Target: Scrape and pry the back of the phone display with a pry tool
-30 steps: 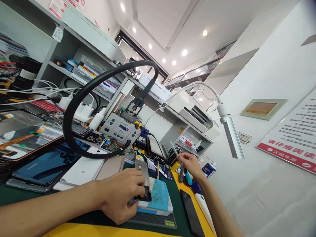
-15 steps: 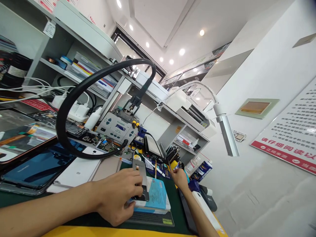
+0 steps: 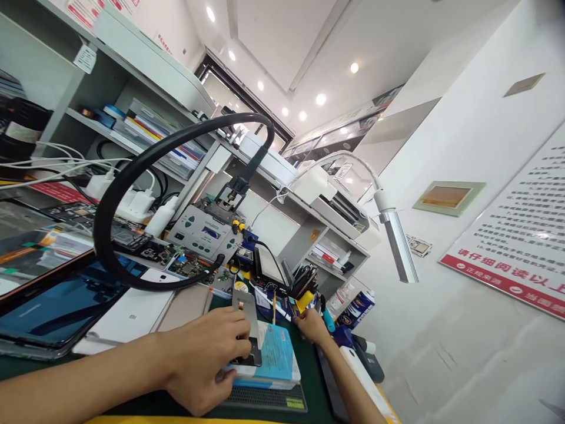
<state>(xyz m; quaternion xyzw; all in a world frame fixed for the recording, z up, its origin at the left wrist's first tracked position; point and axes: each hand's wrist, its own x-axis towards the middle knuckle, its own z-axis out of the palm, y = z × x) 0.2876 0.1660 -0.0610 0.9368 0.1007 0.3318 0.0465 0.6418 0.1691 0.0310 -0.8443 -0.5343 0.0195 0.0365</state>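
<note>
My left hand is closed over a slim grey phone, its fingers curled on the surface and its thumb low at the side. A small orange piece shows at the phone's top end; its lower part is black. The phone lies on a light-blue and white box, which rests on a dark perforated slab. My right hand is to the right of the box, beside the tools, with its fingers pinched together. What they hold, if anything, I cannot make out.
A hot-air station with a thick looping black hose stands behind. Several phones, among them a white one, lie at left. A lamp hangs at right, above a blue can. Circuit boards lie before the station.
My right hand has come down and a little left; the thin item that stuck up from its fingers no longer shows clearly. My left hand stays on the phone. The view has shifted slightly.
</note>
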